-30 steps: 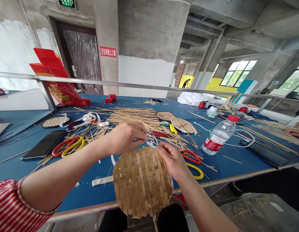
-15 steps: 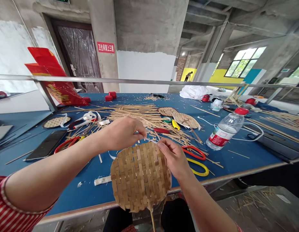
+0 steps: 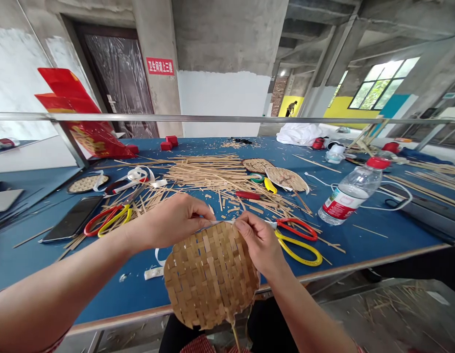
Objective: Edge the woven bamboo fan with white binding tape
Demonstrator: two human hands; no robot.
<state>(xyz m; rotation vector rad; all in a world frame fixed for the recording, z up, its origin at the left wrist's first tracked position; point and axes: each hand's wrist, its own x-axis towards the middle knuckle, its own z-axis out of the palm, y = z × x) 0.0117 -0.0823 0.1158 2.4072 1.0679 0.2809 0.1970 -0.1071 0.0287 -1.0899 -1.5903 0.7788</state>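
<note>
Blue table (image 3: 113, 294) — woven fan (image 3: 212, 277) below fingers (image 3: 245, 230)

Tan woven bamboo fan (image 3: 212, 277): directly before me, across the near edge of the blue table (image 3: 102, 299), my left hand (image 3: 178, 220) at its upper rim, my right hand (image 3: 260, 240) at its upper right. Behind it on the tabletop: pile of thin tan bamboo strips (image 3: 205, 171). Left of my left hand: red-and-yellow-handled metal scissors (image 3: 129, 211); further left, flat black phone (image 3: 71, 219). Just right of my right hand: second red-and-yellow-handled scissors (image 3: 279, 237). Beyond these, rightward: clear plastic red-capped bottle (image 3: 350, 191).
</note>
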